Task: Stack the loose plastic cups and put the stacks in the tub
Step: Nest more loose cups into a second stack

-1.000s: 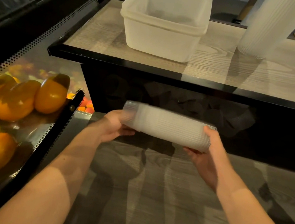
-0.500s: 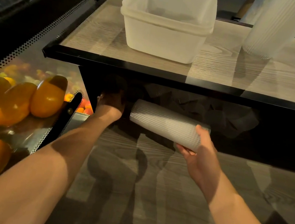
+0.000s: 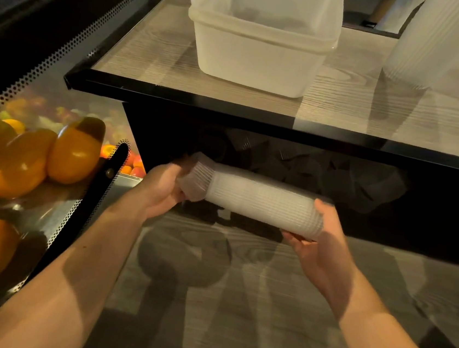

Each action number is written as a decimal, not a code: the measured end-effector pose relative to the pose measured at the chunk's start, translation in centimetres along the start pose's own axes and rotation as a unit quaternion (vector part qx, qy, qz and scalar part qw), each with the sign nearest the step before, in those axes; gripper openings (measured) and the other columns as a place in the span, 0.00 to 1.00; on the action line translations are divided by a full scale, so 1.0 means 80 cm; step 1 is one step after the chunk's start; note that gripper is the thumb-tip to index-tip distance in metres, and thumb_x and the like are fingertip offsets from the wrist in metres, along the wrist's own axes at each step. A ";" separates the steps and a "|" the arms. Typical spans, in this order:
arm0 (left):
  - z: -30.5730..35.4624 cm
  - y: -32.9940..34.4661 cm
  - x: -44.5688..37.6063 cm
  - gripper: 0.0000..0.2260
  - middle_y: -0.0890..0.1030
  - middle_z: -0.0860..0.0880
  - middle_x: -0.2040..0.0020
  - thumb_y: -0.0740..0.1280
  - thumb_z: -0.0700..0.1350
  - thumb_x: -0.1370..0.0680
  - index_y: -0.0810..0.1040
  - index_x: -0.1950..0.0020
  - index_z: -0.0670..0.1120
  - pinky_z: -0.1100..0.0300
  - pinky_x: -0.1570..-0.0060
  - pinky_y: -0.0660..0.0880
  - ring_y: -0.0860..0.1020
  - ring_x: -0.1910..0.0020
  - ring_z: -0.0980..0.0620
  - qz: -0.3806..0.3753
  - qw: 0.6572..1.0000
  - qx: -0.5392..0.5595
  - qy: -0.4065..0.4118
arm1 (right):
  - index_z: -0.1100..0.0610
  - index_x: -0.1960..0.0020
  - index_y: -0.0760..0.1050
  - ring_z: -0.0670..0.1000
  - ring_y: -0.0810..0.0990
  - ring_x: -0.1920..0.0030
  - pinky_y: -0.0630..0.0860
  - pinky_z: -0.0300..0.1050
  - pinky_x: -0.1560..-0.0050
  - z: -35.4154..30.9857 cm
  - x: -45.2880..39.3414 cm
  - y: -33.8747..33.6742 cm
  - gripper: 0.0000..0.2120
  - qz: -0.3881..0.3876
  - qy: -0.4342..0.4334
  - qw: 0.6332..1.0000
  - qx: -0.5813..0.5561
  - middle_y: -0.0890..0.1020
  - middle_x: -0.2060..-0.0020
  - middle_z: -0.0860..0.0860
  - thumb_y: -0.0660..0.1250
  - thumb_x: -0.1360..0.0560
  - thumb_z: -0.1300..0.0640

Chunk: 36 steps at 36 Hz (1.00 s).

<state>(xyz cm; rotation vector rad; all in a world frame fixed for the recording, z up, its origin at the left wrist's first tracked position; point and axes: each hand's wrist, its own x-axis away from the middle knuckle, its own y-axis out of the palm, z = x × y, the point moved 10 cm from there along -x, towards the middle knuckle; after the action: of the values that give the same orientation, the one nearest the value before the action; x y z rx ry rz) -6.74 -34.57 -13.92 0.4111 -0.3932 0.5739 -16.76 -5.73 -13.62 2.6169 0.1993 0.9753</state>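
Wood-grain counter (image 3: 236,303); raised shelf (image 3: 155,59) bears tub (image 3: 258,59).

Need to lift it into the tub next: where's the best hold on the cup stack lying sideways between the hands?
Probably the two ends: the cup stack lies level, so left hand and right hand squeezing inward keep the ribbed cups nested.

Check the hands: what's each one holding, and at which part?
Right hand grips the stack of cups at its right end. Left hand holds a darker single cup against the stack's left end.
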 end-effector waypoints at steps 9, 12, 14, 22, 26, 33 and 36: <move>-0.018 0.020 0.011 0.10 0.84 0.43 0.48 0.61 0.38 0.18 0.80 0.43 0.42 0.51 0.47 0.77 0.80 0.45 0.45 -0.006 0.999 0.045 -0.016 | 0.53 0.39 0.74 0.59 0.79 0.39 0.80 0.55 0.43 0.020 -0.002 -0.017 0.15 0.020 0.056 0.997 -0.044 0.78 0.39 0.57 0.71 0.22 0.50; -0.026 0.021 0.008 0.10 0.82 0.41 0.46 0.61 0.39 0.19 0.79 0.41 0.40 0.51 0.48 0.78 0.81 0.46 0.45 0.003 0.998 0.045 -0.038 | 0.53 0.41 0.74 0.57 0.79 0.41 0.78 0.54 0.43 0.022 -0.001 -0.013 0.11 0.008 0.051 0.998 -0.021 0.78 0.42 0.56 0.68 0.20 0.50; -0.031 0.018 0.003 0.08 0.82 0.42 0.48 0.61 0.39 0.19 0.78 0.44 0.41 0.53 0.54 0.79 0.81 0.49 0.46 0.039 0.999 -0.001 -0.036 | 0.53 0.41 0.74 0.57 0.80 0.41 0.79 0.52 0.46 0.024 0.000 -0.007 0.10 -0.006 0.045 0.999 0.001 0.79 0.42 0.55 0.67 0.19 0.50; 0.028 0.008 -0.026 0.15 0.78 0.40 0.40 0.63 0.45 0.19 0.76 0.33 0.44 0.50 0.41 0.72 0.75 0.39 0.41 0.190 0.897 -0.365 0.160 | 0.52 0.41 0.74 0.55 0.81 0.41 0.80 0.51 0.44 0.014 0.002 -0.008 0.09 -0.007 0.015 1.000 0.001 0.80 0.41 0.55 0.67 0.19 0.50; 0.061 0.001 -0.061 0.29 0.61 0.42 0.24 0.64 0.58 0.21 0.60 0.23 0.55 0.42 0.31 0.64 0.60 0.26 0.36 0.224 0.790 -0.548 0.158 | 0.52 0.38 0.75 0.55 0.81 0.40 0.81 0.50 0.46 0.008 0.001 -0.011 0.12 0.004 -0.003 1.000 -0.002 0.80 0.39 0.55 0.68 0.20 0.50; 0.060 0.039 -0.111 0.43 0.60 0.49 0.22 0.57 0.78 0.32 0.58 0.22 0.57 0.39 0.26 0.56 0.58 0.24 0.39 0.129 0.865 -0.476 0.097 | 0.51 0.42 0.78 0.53 0.82 0.45 0.79 0.48 0.46 -0.009 0.001 -0.041 0.11 0.029 -0.017 0.999 -0.031 0.83 0.43 0.53 0.68 0.21 0.48; 0.043 0.073 -0.141 0.57 0.66 0.49 0.25 0.59 0.85 0.48 0.63 0.24 0.57 0.41 0.29 0.62 0.66 0.28 0.41 0.090 0.915 -0.388 0.066 | 0.52 0.43 0.77 0.52 0.83 0.47 0.79 0.48 0.48 -0.019 0.000 -0.067 0.11 0.059 -0.018 0.997 -0.044 0.83 0.44 0.53 0.69 0.21 0.47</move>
<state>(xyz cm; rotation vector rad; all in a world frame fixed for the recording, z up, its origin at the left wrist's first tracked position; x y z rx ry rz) -19.68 -36.63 -14.73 -0.4321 -0.4974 0.5729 -17.83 -0.29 -14.47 2.5879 -0.0072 0.9511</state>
